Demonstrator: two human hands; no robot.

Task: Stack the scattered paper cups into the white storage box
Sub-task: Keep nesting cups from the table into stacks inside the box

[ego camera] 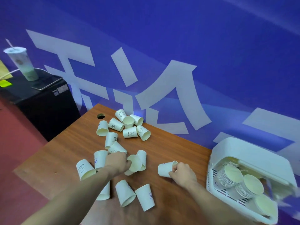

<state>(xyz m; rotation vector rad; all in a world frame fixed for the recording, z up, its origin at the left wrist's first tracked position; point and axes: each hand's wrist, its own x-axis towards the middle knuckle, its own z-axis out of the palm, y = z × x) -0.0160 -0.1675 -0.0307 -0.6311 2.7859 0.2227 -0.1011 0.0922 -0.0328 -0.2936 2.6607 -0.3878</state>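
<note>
On the table (65,153), scattered paper cups (123,127) lie in a loose band running from its far edge toward the near side, most tipped on their sides. The left hand (116,161) sits amid the middle cluster, touching a tilted cup (134,162). At 3 o'clock from it, apart, the right hand (182,172) grips a lone cup (165,169). Further toward 3 o'clock, at the table's right edge, stands the storage box (253,153), with stacks of cups (230,176) lying inside. Off the table at 10 o'clock, a cabinet (47,108) carries a lidded drink (21,64).
</note>
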